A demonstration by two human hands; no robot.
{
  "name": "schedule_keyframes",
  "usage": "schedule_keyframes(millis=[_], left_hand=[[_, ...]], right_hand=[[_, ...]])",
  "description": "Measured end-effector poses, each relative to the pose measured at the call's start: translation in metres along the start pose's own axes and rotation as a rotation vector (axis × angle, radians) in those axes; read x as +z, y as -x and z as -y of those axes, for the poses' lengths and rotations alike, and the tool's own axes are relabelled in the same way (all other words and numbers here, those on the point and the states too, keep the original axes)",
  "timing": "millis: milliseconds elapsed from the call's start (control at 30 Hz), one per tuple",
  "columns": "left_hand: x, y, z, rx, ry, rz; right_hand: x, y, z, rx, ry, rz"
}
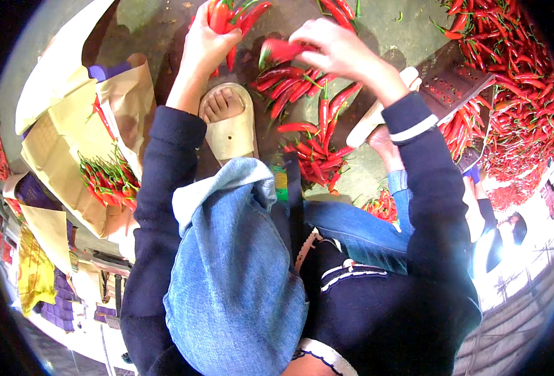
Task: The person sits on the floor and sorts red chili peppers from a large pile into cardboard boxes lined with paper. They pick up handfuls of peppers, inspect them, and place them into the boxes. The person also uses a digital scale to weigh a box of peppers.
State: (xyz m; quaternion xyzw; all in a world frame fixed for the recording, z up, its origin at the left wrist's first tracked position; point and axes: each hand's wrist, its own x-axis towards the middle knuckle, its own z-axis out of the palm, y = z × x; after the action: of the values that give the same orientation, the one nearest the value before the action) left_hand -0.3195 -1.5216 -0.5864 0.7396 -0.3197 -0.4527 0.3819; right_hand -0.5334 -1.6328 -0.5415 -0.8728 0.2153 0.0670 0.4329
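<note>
My left hand [205,44], at the top of the view, is closed around several red chili peppers [220,19], their green stems sticking out above the fingers. To its right, my right hand [336,47] has its fingers bent around a red chili pepper [279,51], which is smeared by motion. Just below that hand, a loose bunch of red chili peppers [296,86] lies on the floor. More peppers [319,160] are spread between my feet. A few others [343,12] lie past my right hand.
A paper-lined container [57,150] with green-stemmed chilies [109,178] stands at the left. A big heap of red chilies [521,106] covers the right side, next to a brown perforated crate [455,88]. My slippered left foot [230,119] is between them. A yellow bag [36,269] sits at far left.
</note>
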Motion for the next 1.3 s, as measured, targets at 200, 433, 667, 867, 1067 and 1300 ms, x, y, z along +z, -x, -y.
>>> schedule_keyframes(millis=[200,433,667,867,1067,1300], left_hand=[[0.004,-0.007,0.001,0.016,-0.009,0.074],[0.055,0.041,-0.037,0.046,-0.511,0.397],[0.105,0.147,0.003,0.168,-0.663,1.259],[0.073,0.163,-0.002,0.275,-0.489,1.391],[0.048,0.137,-0.032,0.267,0.045,0.875],[-0.119,0.147,-0.049,0.135,0.838,-0.157]], right_hand=[[-0.068,-0.014,-0.028,0.481,0.48,-0.322],[0.014,0.012,-0.038,0.152,0.603,-0.056],[0.119,0.168,0.036,0.431,0.308,0.179],[0.186,0.218,0.066,0.687,-0.37,0.04],[0.182,0.221,0.074,0.703,0.408,0.599],[0.13,0.198,0.071,0.515,0.507,0.67]])
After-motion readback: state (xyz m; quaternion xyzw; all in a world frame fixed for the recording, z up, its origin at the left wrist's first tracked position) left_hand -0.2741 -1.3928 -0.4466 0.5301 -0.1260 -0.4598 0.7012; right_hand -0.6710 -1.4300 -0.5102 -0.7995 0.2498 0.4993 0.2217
